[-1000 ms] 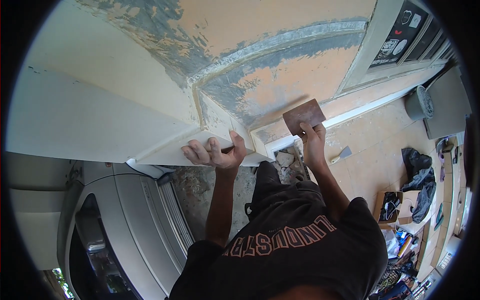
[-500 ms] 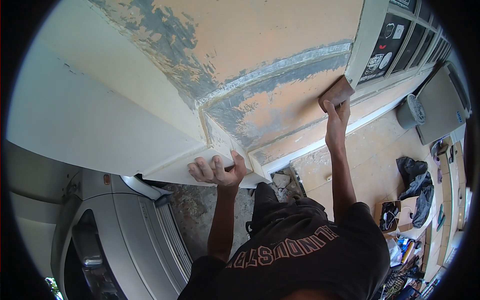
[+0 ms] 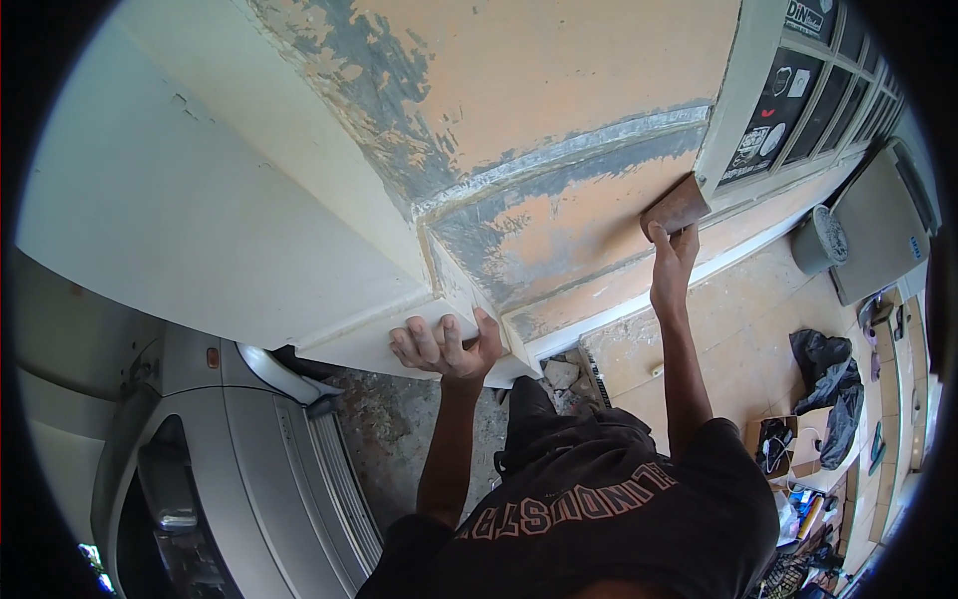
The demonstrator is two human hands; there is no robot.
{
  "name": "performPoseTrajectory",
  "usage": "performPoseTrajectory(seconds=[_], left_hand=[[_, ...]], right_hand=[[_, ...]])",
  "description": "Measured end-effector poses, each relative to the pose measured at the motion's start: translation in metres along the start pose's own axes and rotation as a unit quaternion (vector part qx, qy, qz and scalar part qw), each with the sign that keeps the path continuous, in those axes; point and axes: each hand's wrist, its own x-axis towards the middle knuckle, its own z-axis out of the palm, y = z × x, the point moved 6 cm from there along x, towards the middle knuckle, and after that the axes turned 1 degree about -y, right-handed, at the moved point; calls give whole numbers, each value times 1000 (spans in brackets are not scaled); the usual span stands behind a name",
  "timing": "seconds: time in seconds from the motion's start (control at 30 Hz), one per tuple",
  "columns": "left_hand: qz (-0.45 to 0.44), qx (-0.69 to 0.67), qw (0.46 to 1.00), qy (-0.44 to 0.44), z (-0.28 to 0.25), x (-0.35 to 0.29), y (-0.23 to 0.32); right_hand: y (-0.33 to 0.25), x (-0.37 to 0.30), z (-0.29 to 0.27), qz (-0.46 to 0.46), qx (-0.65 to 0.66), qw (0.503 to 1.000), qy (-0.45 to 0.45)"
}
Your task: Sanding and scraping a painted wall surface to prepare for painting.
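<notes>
Brown sheet (image 3: 677, 207): one, thin, four-sided; gripped by your right hand (image 3: 673, 260); at 2 o'clock from the centre of view, at the orange-and-grey patched wall (image 3: 599, 195), close by the white window frame (image 3: 738, 110)
Right hand: clamped on the brown sheet; thumb on the near edge
Left hand (image 3: 454, 344): fingers apart, bent over the white ledge (image 3: 371, 341); just off centre toward 7 o'clock
Sheet, handling: probably light and flexible, as it bows in your grip; likely coarse rather than slippery; may crease or tear at a corner
Sheet, hold: best taken, by judgement, at the near edge; thumb on one face, fingers spread flat behind the other
Sheet, hidden: the far face; whether it touches the patched wall, you cannot tell
Left palm, hidden: how firmly it bears on the white ledge, unclear
Rim, cut off: silver car (image 3: 249, 449) at 8 o'clock; clutter (image 3: 803, 529) at 4 o'clock, too jumbled to sort
</notes>
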Motion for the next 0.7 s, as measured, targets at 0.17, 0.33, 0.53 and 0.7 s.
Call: performPoseTrajectory(seconds=[0.17, 0.33, 0.53, 0.7], left_hand=[[0, 1, 1000, 3, 0, -1, 0], [1, 2, 1000, 4, 0, -1, 0], [-2, 1, 1000, 3, 0, -2, -1], [-1, -4, 1000, 5, -1, -2, 1]], right_hand=[[5, 0, -2, -6, 2, 1000, 5], [6, -2, -2, 5, 16, 1000, 13], [10, -3, -3, 9, 15, 1000, 3], [8, -5, -2, 10, 32, 999, 9]])
